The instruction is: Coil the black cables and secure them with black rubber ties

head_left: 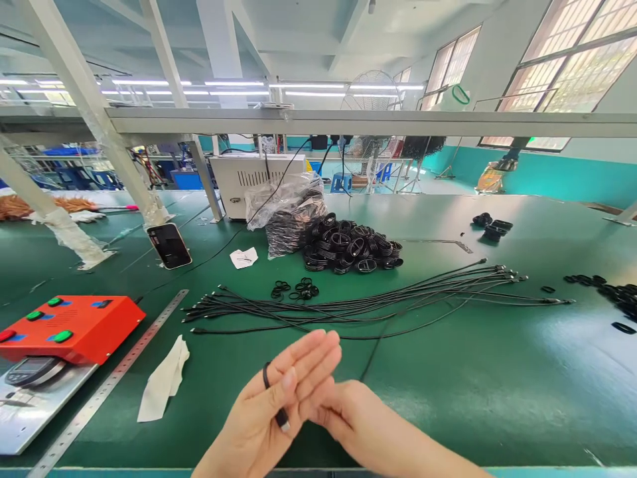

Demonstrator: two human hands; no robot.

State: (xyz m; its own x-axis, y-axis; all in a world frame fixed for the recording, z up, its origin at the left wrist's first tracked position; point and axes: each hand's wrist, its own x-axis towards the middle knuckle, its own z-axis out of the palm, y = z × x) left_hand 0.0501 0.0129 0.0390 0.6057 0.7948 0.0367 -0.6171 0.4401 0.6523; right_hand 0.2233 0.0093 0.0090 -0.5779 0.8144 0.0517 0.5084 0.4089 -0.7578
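Observation:
My left hand [266,408] is raised with its fingers together, and a thin black loop [267,376] sits around one finger. A small black tab [282,419] hangs from the loop against my palm. My right hand [343,411] presses its fingertips against the left hand, partly hidden behind it. Beyond the hands lies a spread of thin black cables [368,304] with metal-tipped ends. Several small black rings [294,289] lie beside them, and a heap of larger black coiled loops [351,244] sits farther back.
The green bench [448,372] holds a red box with green buttons [72,328], a steel ruler [112,378], a white cloth [164,380], a phone [169,245], a plastic bag of black parts [286,216], a white machine [249,182] and more black parts [614,299] at right.

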